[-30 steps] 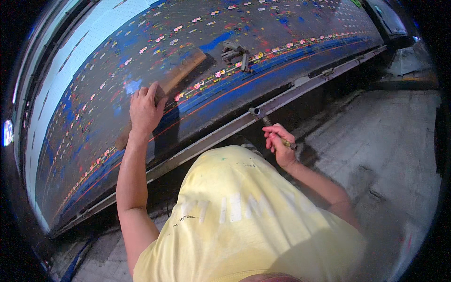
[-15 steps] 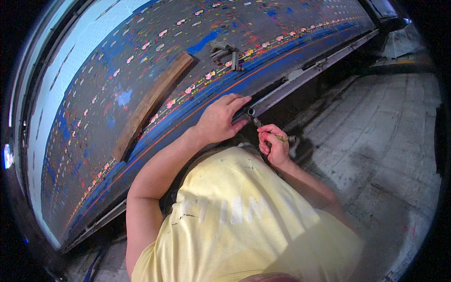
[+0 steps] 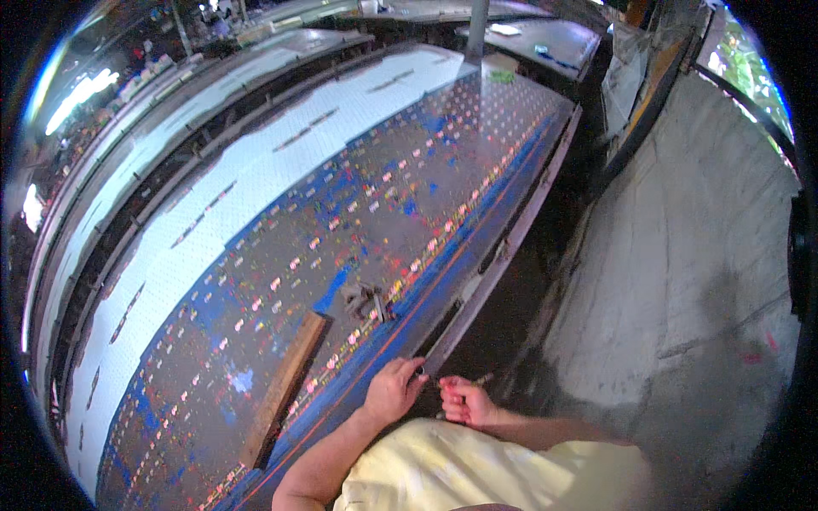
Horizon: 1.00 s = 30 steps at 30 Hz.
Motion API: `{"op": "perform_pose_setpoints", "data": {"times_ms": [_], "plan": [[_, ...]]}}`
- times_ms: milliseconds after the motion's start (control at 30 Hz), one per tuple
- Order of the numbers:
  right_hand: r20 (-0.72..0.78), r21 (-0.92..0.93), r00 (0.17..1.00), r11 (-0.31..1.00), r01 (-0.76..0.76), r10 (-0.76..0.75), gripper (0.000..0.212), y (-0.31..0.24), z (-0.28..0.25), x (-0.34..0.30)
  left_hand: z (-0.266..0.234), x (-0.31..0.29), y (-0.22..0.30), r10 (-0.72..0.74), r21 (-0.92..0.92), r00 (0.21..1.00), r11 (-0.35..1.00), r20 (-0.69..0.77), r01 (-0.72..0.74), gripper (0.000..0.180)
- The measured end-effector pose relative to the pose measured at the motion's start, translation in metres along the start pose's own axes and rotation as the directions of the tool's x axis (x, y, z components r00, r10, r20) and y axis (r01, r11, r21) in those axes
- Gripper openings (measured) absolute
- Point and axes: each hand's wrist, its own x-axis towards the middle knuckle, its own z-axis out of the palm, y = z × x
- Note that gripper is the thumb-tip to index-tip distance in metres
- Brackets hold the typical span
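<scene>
My left hand (image 3: 394, 390) rests at the near edge of a long printing table. Its fingers and thumb curl round a small dark round part at the metal rail (image 3: 456, 332), too small to make out. Just to the right, my right hand (image 3: 467, 402) is closed round a slim stick-like tool (image 3: 485, 378) whose yellowish end sticks out beyond the fist. The tool's other end is hard to see. The hands are close together but apart.
A wooden bar (image 3: 290, 387) lies on the paint-spotted table top (image 3: 375, 230), with a cluster of small metal pieces (image 3: 366, 302) beyond it. More long tables stand to the left. A post (image 3: 478, 30) rises at the far end. Grey concrete floor (image 3: 656, 281) stretches right.
The view has tilted up, showing more of the table and room, so both hands sit lower in it. My left fingers are more curled; my right hand still grips the tool.
</scene>
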Motion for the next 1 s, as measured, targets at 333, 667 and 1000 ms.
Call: {"op": "perform_pose_setpoints", "data": {"times_ms": [333,667,1000], "plan": [[-0.027,0.006,0.997,0.997,0.073,-0.073,0.017,0.007,-0.004,-0.003,0.009,-0.006,-0.003,0.053,-0.037,0.998,0.998,-0.039,-0.055,0.036],[0.724,-0.4,0.68,-0.874,0.276,-0.116,0.017,-0.033,0.008,-0.009,0.009,-0.01,-0.006,0.022,-0.041,1.0,0.999,0.01,-0.022,0.042],[0.595,-0.804,0.516,-0.443,0.397,-0.617,0.029,-0.034,0.016,-0.011,0.02,0.003,-0.007,0.043,0.002,0.999,0.999,-0.024,-0.043,0.035]]}}
